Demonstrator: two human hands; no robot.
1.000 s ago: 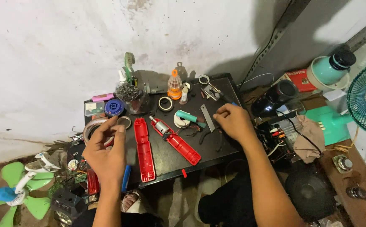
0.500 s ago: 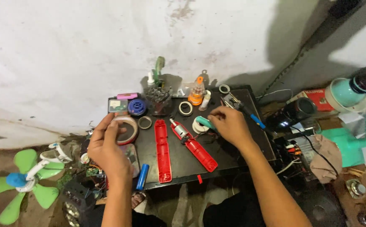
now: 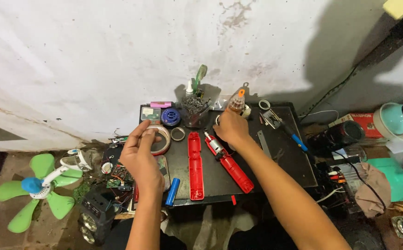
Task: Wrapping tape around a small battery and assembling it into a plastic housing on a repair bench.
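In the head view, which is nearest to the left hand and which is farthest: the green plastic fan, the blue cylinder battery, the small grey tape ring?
1. Small grey tape ring: just right of the left hand, on the black table.
2. Blue cylinder battery: below, at the table's front edge.
3. Green plastic fan: far left, on the floor.

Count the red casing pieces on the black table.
2. One red casing half lies lengthwise mid-table, hollow side up. The other red casing piece lies diagonally to its right, innards showing at its upper end by the right hand. Clutter may hide more.
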